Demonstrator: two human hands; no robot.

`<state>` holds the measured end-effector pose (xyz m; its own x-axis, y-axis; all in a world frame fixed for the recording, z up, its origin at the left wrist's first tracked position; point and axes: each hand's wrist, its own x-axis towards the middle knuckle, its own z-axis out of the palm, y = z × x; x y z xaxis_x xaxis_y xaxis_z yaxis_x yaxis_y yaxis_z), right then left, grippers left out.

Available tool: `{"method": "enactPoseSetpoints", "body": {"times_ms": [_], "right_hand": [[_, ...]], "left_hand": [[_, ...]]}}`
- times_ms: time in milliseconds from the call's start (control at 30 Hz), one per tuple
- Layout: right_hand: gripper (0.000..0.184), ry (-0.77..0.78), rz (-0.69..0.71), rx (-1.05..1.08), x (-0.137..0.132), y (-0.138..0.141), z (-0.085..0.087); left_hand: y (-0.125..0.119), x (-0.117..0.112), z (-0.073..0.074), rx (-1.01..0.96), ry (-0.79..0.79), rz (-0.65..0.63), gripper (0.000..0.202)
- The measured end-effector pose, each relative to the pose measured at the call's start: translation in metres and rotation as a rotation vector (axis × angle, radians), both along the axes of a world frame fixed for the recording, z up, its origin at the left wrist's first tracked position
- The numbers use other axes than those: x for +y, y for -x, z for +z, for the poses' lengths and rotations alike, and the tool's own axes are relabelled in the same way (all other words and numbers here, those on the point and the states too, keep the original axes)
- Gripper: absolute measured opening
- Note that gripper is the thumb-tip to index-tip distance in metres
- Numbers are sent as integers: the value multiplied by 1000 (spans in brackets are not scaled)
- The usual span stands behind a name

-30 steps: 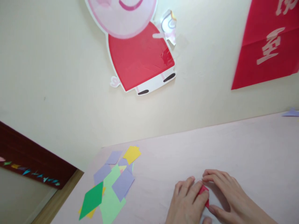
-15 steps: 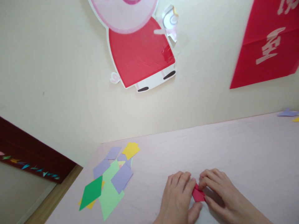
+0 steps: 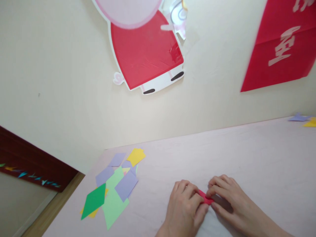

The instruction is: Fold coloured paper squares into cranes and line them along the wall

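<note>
A small piece of red paper lies folded on the pale pink table, mostly covered by fingers. My left hand presses on its left side with curled fingers. From the right, my right hand pinches the paper's other end between thumb and fingers. Both hands rest on the tabletop near its front edge.
A loose heap of coloured paper squares, green, purple and yellow, lies at the table's left end. More paper bits sit at the far right by the wall. On the wall hang a cartoon cut-out and a red banner.
The red paper has been folded narrower and shows less between my fingers. Both hands have closed in on it, and the view has drifted slightly.
</note>
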<state>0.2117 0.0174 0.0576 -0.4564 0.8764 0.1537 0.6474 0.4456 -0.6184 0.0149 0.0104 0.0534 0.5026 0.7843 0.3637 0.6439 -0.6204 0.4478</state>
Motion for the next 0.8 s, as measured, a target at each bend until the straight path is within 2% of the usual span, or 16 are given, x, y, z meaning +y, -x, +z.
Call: {"method": "enactPoseSetpoints", "body": {"times_ms": [100, 200, 433, 800], "right_hand": [[10, 38, -19, 8, 1, 0, 0], [14, 65, -46, 25, 5, 0, -5], [19, 79, -95, 25, 7, 2, -11], [16, -12, -137, -54, 5, 9, -14]], "left_hand": [[-4, 2, -1, -20, 75, 84, 9], [-7, 5, -1, 2, 119, 130, 14], [-9, 8, 0, 98, 142, 139, 15], [-13, 9, 1, 176, 170, 171, 15]]}}
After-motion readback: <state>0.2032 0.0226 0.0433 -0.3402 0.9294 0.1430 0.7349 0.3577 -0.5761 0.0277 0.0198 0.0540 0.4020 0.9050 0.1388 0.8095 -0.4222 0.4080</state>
